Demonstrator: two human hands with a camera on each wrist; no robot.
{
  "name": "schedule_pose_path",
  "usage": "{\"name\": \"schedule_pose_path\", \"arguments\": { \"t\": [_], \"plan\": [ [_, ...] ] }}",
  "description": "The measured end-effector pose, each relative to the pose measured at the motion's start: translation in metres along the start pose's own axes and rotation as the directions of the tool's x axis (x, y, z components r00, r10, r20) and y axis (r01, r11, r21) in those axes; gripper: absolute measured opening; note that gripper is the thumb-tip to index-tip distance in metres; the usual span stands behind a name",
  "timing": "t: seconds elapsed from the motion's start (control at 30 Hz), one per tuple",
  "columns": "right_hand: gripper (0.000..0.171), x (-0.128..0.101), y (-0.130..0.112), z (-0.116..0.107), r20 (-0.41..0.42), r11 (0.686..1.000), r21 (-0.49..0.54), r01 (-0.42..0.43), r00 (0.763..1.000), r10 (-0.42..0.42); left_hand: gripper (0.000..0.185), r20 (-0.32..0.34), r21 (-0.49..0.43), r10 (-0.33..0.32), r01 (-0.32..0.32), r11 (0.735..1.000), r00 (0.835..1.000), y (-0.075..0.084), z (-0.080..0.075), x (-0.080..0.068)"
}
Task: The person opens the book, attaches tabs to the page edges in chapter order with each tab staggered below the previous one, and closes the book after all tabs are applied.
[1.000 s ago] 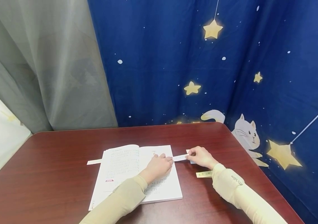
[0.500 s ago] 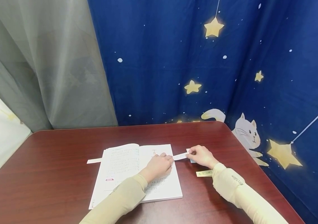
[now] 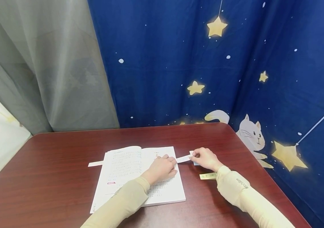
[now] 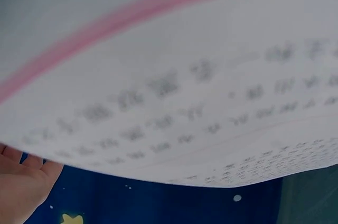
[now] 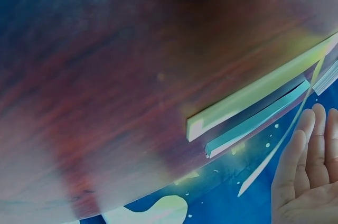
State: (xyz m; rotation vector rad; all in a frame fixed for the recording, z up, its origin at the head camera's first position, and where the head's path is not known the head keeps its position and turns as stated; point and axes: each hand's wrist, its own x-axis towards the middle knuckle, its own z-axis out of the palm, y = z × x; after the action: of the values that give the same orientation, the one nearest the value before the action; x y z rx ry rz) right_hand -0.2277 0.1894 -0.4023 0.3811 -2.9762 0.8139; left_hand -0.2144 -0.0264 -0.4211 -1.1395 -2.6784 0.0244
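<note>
An open book (image 3: 122, 177) with printed pages lies on the table. My left hand (image 3: 162, 169) rests on its right page, fingertips near the outer edge. In the left wrist view, part of the left hand (image 4: 26, 184) shows at the edge of a blurred page (image 4: 174, 97). Beyond the book's right edge, my right hand (image 3: 206, 159) pinches the end of a white paper strip (image 3: 183, 159). The strip spans from the page edge to those fingertips. The right wrist view shows the right hand (image 5: 311, 176) beside a thin strip seen nearly edge-on (image 5: 280, 139).
A pale yellow strip (image 3: 207, 176) lies under the right forearm; a blue one (image 5: 259, 118) lies beside it in the right wrist view. Another white strip (image 3: 95, 164) sticks out left of the book. Curtains (image 3: 162, 63) stand behind the brown table (image 3: 50, 177).
The right hand has lifted its end of the white strip slightly, so the strip slopes a little more. The left hand stays on the page, its thumb a little further out.
</note>
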Motion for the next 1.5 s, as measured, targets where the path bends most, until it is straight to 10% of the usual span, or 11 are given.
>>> {"name": "schedule_pose_path", "arguments": {
  "t": [0.9, 1.27, 1.5],
  "plan": [
    [0.01, -0.013, 0.0, -0.016, -0.113, 0.998, -0.065, 0.0, 0.994, -0.008, 0.045, 0.144, -0.036, -0.089, 0.095, 0.995, 0.986, 0.004, -0.026, -0.026],
    [0.011, -0.028, -0.02, -0.02, -0.227, 0.977, -0.183, 0.106, 0.963, -0.147, 0.045, 0.051, -0.031, -0.093, 0.094, 0.995, 0.994, 0.005, -0.045, -0.061],
    [0.016, -0.039, -0.032, -0.008, -0.287, 0.89, -0.374, 0.26, 0.88, -0.378, 0.048, -0.08, 0.004, -0.109, 0.109, 0.994, 0.991, -0.006, -0.052, -0.094]
  ]
}}
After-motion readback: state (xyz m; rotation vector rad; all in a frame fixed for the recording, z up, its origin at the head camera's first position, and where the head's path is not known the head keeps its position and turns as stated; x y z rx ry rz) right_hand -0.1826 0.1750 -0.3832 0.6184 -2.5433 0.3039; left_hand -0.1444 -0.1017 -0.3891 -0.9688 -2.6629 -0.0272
